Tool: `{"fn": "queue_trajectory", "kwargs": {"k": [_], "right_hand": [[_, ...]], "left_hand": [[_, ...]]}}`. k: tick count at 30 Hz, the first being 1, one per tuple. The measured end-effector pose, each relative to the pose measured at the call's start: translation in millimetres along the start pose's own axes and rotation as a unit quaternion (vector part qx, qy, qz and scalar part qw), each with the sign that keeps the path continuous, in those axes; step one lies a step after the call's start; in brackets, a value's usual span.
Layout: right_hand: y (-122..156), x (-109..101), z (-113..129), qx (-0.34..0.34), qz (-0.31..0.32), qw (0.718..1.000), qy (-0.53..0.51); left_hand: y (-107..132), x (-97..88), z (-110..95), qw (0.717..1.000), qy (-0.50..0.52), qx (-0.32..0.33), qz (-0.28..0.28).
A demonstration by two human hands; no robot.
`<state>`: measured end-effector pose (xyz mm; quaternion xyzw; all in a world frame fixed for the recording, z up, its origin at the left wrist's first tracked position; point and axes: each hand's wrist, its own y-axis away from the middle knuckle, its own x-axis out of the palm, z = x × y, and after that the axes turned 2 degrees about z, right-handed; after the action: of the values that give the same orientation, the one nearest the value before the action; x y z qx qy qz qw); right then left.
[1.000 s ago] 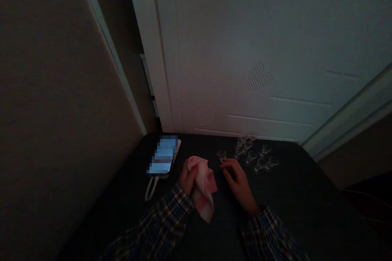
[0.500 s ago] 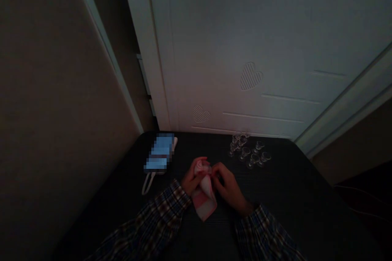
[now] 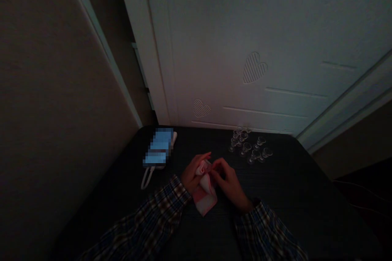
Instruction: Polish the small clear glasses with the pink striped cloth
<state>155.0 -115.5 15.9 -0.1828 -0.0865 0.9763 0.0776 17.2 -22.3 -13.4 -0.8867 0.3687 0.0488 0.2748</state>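
My left hand (image 3: 192, 174) is closed around a pink and white cloth (image 3: 206, 203), whose lower corner hangs toward me. A small clear glass (image 3: 208, 166) partly shows between the cloth and my right fingers; most of it is covered. My right hand (image 3: 226, 178) is bent, thumb and fingertips pinched on the glass at the cloth's right side. Beyond my right hand, several small stemmed glasses (image 3: 246, 148) stand grouped on the dark table (image 3: 196, 238).
To the left lies a phone (image 3: 159, 147) with a lit, blurred screen on a white block, with a white cable loop (image 3: 146, 178) at its near end. Behind the table rises a white panel (image 3: 214, 49) with heart patterns. A wall (image 3: 45, 110) borders the left side.
The view has tipped slightly, so the table and its objects sit a little higher. My left fingers have straightened somewhat over the cloth, and my right hand has turned slightly beside it.
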Motion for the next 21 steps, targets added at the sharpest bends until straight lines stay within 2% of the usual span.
{"fn": "queue_trajectory", "kwargs": {"k": [2, 5, 8, 11, 14, 17, 19, 21], "right_hand": [[-1, 0, 0, 0.000, -0.019, 1.000, -0.010], [-3, -3, -1, -0.009, -0.066, 0.998, -0.012], [-5, -6, -5, 0.003, -0.101, 0.994, -0.048], [-6, -8, -8, 0.013, -0.109, 0.992, -0.063], [-5, -7, -7, 0.009, -0.093, 0.995, -0.023], [-3, -5, -5, -0.009, -0.070, 0.996, 0.046], [-1, -4, -3, -0.031, -0.050, 0.992, 0.108], [1, -5, -1, -0.067, -0.023, 0.981, 0.178]], "left_hand": [[-1, -1.1, 0, 1.000, 0.018, 0.010, -0.007], [-4, -4.0, 1, 0.992, 0.116, -0.032, -0.034], [-7, -7.7, -1, 0.961, 0.246, -0.090, -0.094], [-9, -9.8, -1, 0.927, 0.339, -0.102, -0.125], [-8, -8.0, 4, 0.930, 0.336, -0.099, -0.114], [-5, -3.3, 8, 0.943, 0.285, -0.135, -0.104], [-4, -0.4, 8, 0.949, 0.258, -0.157, -0.086], [-3, 1.0, 5, 0.958, 0.235, -0.150, -0.067]]}}
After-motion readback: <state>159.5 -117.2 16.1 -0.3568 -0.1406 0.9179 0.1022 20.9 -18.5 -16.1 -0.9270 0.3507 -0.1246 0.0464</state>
